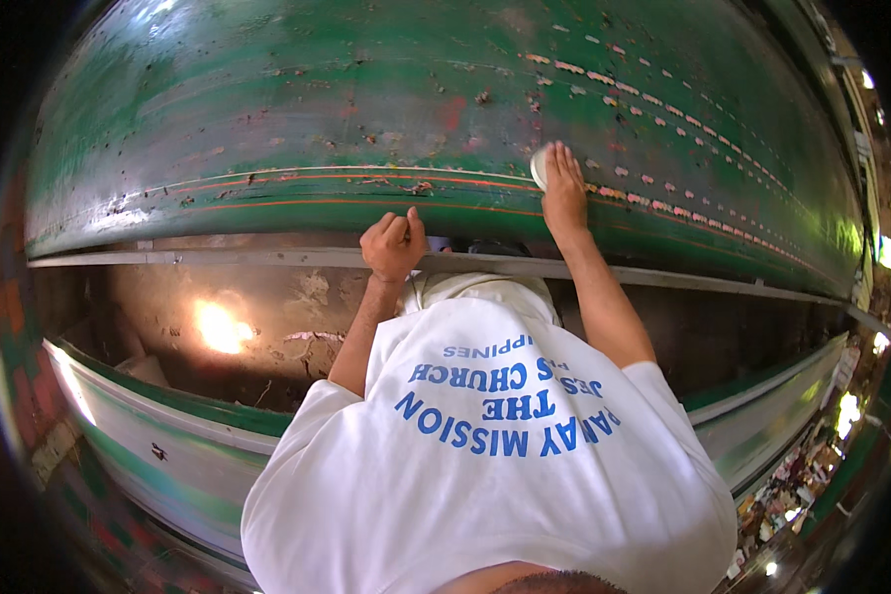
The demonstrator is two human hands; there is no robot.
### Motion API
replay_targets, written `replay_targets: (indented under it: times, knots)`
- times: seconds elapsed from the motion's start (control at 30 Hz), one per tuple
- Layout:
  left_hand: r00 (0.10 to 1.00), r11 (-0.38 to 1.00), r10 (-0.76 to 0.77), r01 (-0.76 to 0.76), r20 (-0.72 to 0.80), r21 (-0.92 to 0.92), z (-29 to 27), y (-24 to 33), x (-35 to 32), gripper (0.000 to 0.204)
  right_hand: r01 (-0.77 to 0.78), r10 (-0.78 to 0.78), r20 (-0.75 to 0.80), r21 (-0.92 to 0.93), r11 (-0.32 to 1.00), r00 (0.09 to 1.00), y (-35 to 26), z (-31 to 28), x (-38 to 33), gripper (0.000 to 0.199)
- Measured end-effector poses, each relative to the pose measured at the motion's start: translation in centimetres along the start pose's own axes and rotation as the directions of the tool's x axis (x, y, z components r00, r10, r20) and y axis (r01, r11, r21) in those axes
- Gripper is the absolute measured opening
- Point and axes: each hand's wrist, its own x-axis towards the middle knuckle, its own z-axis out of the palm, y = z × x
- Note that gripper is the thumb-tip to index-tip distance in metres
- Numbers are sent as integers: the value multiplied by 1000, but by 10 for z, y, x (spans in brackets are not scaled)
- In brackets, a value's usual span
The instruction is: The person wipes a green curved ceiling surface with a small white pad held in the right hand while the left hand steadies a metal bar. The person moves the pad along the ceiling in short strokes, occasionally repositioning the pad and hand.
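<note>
My right hand lies with fingers extended over a white, round-edged pad. It presses the pad to a long green painted surface. The pad's exact kind is partly hidden by the fingers. Smudges, specks and flaking spots cover the green paint. Thin white and orange lines run along the near side, and rows of pale dashes spread to the right of the pad. My left hand is curled into a fist, thumb raised, by the near edge and a grey rail. Nothing shows sticking out of this fist.
Below the rail is a dusty brown floor with a bright patch of light. Behind me runs a second long green-and-white surface. Scattered litter lies at the lower right. My white shirt fills the lower middle.
</note>
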Motion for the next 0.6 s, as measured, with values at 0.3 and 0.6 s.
replay_targets:
  times: [0.3, 0.6]
  knots:
    - [999, 1000, -8, 9, -48, 20, 7, -7, -2, 46, 14, -14, -11, -4, 1000, 1000, 6, -4, 1, 72]
    - [995, 999, -43, 45, -86, 15, 7, -9, -2, 46, 4, -3, 35, -39, 999, 999, 7, -13, -22, 59]
